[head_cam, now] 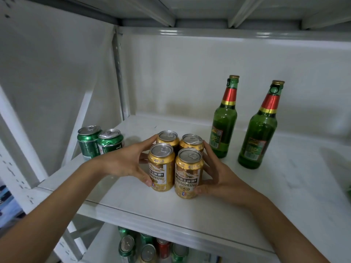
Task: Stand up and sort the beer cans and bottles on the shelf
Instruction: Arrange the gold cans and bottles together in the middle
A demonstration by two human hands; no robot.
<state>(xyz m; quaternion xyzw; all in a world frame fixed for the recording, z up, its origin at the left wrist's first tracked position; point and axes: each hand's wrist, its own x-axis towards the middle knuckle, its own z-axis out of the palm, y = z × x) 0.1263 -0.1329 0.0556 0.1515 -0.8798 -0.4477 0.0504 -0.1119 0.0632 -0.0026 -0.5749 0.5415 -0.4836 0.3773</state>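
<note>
Several gold beer cans (188, 172) stand upright in a tight square block near the front of the white shelf (266, 196). My left hand (125, 162) presses against the block's left side, thumb on the front left can. My right hand (218, 177) cups the right side, thumb on the front right can. Two green cans (100, 144), dented, stand upright at the shelf's left edge. Two green glass bottles with red and gold neck foil stand upright to the right: one (225, 120) just behind my right hand, the other (259, 131) further right.
The white back wall (190, 73) and a metal upright (118, 73) close in the shelf. The shelf above (171, 14) sits low overhead. On the lower shelf stand several green, gold and red cans (152, 247). A green object (349, 190) peeks in at the right edge.
</note>
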